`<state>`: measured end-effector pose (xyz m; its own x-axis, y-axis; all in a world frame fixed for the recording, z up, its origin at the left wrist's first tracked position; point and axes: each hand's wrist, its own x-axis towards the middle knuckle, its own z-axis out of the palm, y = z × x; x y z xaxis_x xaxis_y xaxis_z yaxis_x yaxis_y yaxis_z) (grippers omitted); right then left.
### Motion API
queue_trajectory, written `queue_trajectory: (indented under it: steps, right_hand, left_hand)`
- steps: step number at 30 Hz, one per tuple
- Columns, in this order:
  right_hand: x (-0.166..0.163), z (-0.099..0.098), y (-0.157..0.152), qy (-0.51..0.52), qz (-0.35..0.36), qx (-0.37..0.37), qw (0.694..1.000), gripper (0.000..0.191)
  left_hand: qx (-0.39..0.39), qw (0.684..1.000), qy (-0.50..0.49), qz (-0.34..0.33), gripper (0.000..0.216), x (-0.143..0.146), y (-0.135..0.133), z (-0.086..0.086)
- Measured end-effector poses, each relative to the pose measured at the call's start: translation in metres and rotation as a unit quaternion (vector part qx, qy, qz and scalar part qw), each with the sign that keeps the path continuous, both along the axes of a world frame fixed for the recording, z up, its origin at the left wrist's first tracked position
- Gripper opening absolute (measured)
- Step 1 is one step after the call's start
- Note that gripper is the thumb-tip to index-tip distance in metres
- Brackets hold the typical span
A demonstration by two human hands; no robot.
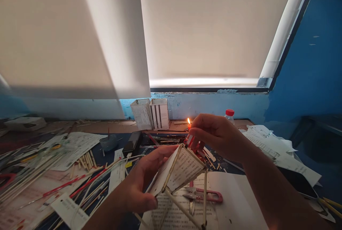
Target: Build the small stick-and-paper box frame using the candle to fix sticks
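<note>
My left hand [144, 178] grips a small frame of thin sticks covered with printed paper [187, 165], tilted above the table. Bare stick legs extend from its lower end. Close to the frame's upper corner, my right hand [216, 135] has its fingers pinched together. Something small and reddish shows at those fingertips, but its kind is hard to make out. Just beyond the right hand burns a red candle [189, 126], partly hidden by the fingers. Beneath the frame, red-handled thread snips [204, 195] rest on a printed sheet [171, 208].
Two paper-covered boxes [159, 114] stand under the window blind. Sticks, red pens and paper strips clutter the left side. A small cup [109, 143] and a black box [132, 144] sit behind them. Right are a red-capped bottle [229, 115], crumpled papers [278, 148] and a phone [297, 182].
</note>
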<state>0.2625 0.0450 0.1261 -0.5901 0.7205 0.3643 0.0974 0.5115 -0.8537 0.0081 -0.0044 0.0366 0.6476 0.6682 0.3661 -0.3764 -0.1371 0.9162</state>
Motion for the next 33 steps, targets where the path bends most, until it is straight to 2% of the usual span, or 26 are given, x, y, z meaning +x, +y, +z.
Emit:
queue_trajectory:
  steps: [13, 22, 33]
  right_hand:
    - [0.007, 0.001, 0.000, -0.037, 0.009, 0.017, 0.999, 0.027]
    - [0.013, 0.008, -0.005, -0.099, -0.007, 0.068, 0.993, 0.026]
    - [0.018, 0.011, -0.007, -0.132, 0.021, 0.100, 0.986, 0.025]
  left_hand:
    - [-0.002, 1.000, 0.002, 0.007, 0.101, 0.001, -0.003, 0.001]
    - [0.008, 1.000, -0.001, 0.008, 0.096, 0.001, 0.000, 0.001]
    - [0.011, 1.000, 0.002, 0.012, 0.097, 0.000, 0.000, -0.001]
